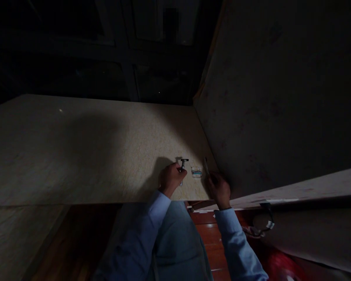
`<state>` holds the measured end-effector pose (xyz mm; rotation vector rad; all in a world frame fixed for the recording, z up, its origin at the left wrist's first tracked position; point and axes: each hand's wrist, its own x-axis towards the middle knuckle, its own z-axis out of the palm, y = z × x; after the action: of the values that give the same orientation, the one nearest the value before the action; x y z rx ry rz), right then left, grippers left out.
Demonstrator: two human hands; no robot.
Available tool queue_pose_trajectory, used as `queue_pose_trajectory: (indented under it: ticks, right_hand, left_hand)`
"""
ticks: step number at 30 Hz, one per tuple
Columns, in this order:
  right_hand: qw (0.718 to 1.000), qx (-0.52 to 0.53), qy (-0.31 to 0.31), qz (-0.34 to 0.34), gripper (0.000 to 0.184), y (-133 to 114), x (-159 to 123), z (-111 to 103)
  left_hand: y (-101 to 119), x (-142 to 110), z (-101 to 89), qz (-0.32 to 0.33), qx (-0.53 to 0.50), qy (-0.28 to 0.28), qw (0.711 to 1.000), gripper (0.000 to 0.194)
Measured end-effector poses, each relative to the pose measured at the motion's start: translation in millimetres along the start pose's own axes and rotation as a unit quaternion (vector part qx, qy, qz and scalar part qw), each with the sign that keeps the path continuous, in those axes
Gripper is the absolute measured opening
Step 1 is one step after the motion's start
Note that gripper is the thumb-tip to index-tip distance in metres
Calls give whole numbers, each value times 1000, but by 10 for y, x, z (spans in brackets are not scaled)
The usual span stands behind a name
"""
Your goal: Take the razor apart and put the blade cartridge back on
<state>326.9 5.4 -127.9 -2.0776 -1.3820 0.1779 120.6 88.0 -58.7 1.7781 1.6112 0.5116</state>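
A razor [183, 166] with a dark handle and a metal T-shaped head stands head-up in my left hand [172, 177], whose fingers are closed around the handle. To its right, a small clear plastic case [196, 172] with a blue strip lies on the stone-like ledge [96, 156]. My right hand [219, 189] is at the ledge's right end, beside the wall, with its fingers curled at the lower end of a slim stick-like item [205, 165]. The dim light hides what kind of item that is. Neither hand touches the clear case.
A dark window [131, 78] borders the far side of the ledge. On the right rises a patterned wall [266, 109]. Below are my legs [178, 242], a reddish wooden floor [206, 234], a cable [269, 224] and a red object [283, 265].
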Motion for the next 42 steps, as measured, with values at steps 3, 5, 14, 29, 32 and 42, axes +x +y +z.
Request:
queue_pose_trajectory:
  ticks: [3, 5, 14, 29, 32, 42]
  right_hand:
    - [999, 35, 13, 13, 55, 23, 0, 4]
    - [998, 61, 16, 20, 59, 35, 5, -4]
    - [989, 121, 37, 76, 76, 28, 61, -82]
    - [923, 363, -127, 11, 41, -1474, -200, 223]
    - [886, 375, -272, -7, 45, -2058, -211, 571]
    - [908, 129, -389, -88, 21, -3198, -174, 1379]
  left_hand:
    - [-244, -73, -205, -4, -40, 56, 998, 10]
    - [-480, -111, -389, -9, -45, 88, 995, 11]
    - [-1630, -270, -1511, -128, 61, 197, 970, 18]
    - [-2267, -285, -1767, -127, 163, 272, 940, 31]
    - [-2313, -305, -1736, -111, 140, 301, 937, 30]
    - [-2416, -309, -1682, -86, 78, 341, 933, 25]
